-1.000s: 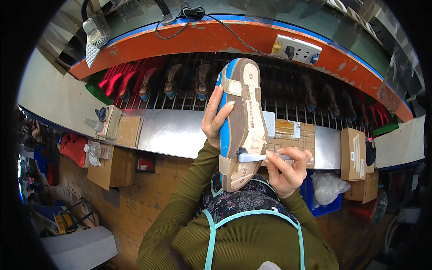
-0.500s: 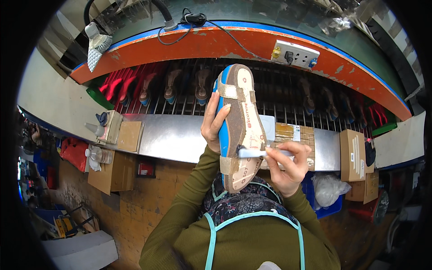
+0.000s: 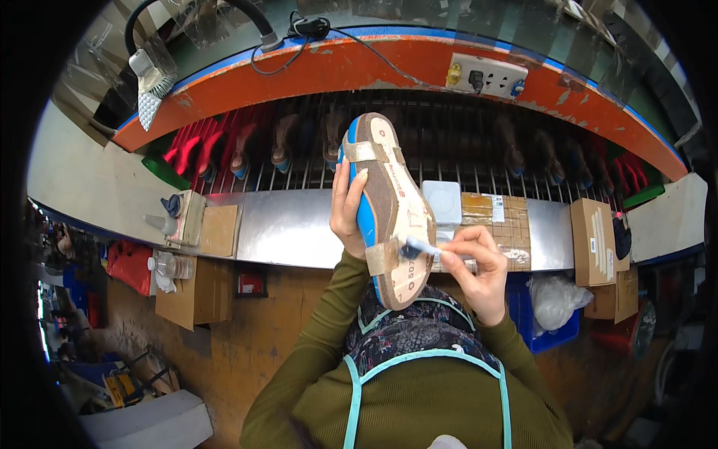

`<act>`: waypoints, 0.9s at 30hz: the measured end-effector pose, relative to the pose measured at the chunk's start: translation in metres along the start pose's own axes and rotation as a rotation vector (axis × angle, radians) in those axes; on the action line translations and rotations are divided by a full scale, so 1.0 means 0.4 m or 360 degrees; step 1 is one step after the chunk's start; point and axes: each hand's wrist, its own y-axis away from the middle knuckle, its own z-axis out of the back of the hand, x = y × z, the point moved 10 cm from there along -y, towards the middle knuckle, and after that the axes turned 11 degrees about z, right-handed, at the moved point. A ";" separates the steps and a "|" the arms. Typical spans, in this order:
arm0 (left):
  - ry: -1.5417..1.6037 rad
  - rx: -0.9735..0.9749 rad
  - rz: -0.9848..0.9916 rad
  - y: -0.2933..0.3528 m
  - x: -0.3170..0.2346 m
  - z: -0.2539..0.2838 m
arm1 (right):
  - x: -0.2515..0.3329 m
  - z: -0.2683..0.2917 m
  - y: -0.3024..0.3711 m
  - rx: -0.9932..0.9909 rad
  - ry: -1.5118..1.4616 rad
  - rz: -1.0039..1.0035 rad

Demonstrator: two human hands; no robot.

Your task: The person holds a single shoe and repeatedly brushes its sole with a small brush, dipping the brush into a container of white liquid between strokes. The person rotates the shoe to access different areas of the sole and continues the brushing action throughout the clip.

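My left hand (image 3: 348,206) grips a blue shoe last (image 3: 365,218) from its left side. On the last sits a sandal upper, its underside facing up, with a brown cork-like rim, a pale insole board (image 3: 404,196) and strap ends folded over it. Between the thumb and fingers of my right hand (image 3: 479,269) is a small brush (image 3: 425,247) with a light handle. Its dark bristle end touches the underside beside the lower strap fold (image 3: 383,257).
Beyond a metal ledge (image 3: 292,224), several lasted shoes (image 3: 282,146) stand on a rod rack. A white container (image 3: 441,200) and a taped cardboard box (image 3: 508,213) rest right of the shoe. A blue bin (image 3: 557,338) holds clear plastic. A power strip (image 3: 486,77) is on the orange beam.
The brush has moved from across the middle of the underside to the lower strap fold, its handle now slanting. The shoe tilts slightly more to the left at its top.
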 end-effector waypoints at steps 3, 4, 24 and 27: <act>-0.0148 0.0031 0.0088 0.011 0.014 0.004 | 0.016 -0.009 0.026 -0.0045 0.0055 0.0100; -0.0199 0.0039 0.0115 0.012 0.016 0.005 | 0.021 -0.009 0.030 -0.0054 0.0099 0.0111; -0.0289 0.0104 0.0203 0.003 0.038 0.016 | -0.019 -0.043 -0.032 0.0238 0.0164 0.0275; -0.0255 0.0139 0.0248 -0.001 0.044 0.010 | -0.019 -0.050 -0.035 0.0317 -0.0162 0.0266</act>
